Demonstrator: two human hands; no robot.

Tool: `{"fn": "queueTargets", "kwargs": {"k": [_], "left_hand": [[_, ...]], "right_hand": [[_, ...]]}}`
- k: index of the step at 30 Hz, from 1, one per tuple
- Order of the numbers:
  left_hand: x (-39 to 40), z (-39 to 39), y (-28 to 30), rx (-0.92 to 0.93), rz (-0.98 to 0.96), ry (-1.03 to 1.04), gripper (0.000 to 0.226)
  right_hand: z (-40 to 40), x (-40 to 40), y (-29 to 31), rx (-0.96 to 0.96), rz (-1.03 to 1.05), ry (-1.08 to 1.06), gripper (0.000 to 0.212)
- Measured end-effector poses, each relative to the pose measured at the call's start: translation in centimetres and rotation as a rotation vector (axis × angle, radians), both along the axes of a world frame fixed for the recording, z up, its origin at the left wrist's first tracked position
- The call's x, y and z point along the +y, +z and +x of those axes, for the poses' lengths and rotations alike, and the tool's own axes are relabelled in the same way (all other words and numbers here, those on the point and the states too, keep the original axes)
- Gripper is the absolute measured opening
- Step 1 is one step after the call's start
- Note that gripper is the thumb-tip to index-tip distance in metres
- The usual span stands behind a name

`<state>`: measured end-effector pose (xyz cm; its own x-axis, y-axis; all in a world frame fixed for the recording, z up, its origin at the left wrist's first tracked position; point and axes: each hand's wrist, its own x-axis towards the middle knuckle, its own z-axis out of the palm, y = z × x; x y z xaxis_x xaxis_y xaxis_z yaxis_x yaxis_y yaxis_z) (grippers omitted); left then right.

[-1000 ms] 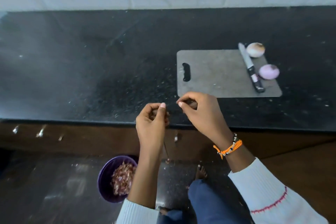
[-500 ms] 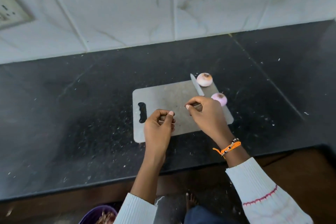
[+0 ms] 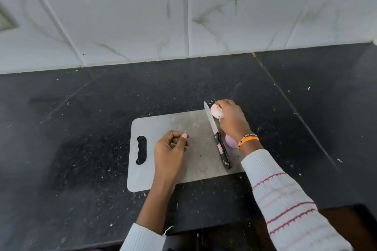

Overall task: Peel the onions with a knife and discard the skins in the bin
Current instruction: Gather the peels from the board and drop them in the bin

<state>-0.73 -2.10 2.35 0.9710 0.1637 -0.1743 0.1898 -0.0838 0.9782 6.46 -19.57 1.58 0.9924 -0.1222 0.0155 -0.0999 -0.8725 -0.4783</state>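
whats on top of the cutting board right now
On the cutting board lies the knife, blade pointing away. The left hand hovers over it, curled. A purple onion sits at its right edge, partly hidden by the right wrist.

Speckled black stone counter (image 3: pixel 85 128); white veined wall tiles (image 3: pixel 122 16) behind

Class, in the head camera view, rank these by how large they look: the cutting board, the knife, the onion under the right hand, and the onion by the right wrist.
1. cutting board
2. knife
3. The two onions cannot be ranked: the onion under the right hand is partly covered by the right hand, and the onion by the wrist is mostly hidden.
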Motion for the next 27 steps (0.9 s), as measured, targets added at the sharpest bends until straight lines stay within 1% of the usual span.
{"fn": "queueTargets", "kwargs": {"k": [3, 9, 13, 15, 18, 21, 24, 27], "left_hand": [[0.2, 1.0, -0.3, 0.007, 0.009, -0.001, 0.015], [0.6, 2.1, -0.1, 0.000, 0.031, -0.076, 0.013], [2.0, 2.4, -0.4, 0.019, 0.058, -0.071, 0.014], [3.2, 2.5, -0.9, 0.035, 0.093, -0.051, 0.014], [4.5, 2.7, -1.5, 0.037, 0.111, -0.001, 0.019], [5.3, 2.9, -1.7, -0.013, 0.143, 0.005, 0.028], [5.4, 2.6, -2.0, -0.045, 0.182, -0.065, 0.038], [4.9, 2.0, -2.2, -0.068, 0.249, -0.142, 0.042]], "right_hand": [[0.3, 0.2, -0.6, -0.020, 0.021, -0.027, 0.052], [1.0, 0.4, -0.8, -0.041, -0.021, -0.081, 0.047], [0.4, 1.1, -0.2, -0.147, 0.014, -0.151, 0.042], [-0.7, 2.2, 0.4, -0.197, 0.050, -0.095, 0.040], [-3.0, 5.1, 0.9, -0.175, 0.148, 0.082, 0.039], [-4.9, 8.1, -0.1, -0.151, 0.106, 0.243, 0.041], [-5.5, 9.5, -1.3, -0.148, 0.070, 0.274, 0.042], [-5.4, 9.2, -1.2, -0.117, 0.119, 0.239, 0.043]]}}
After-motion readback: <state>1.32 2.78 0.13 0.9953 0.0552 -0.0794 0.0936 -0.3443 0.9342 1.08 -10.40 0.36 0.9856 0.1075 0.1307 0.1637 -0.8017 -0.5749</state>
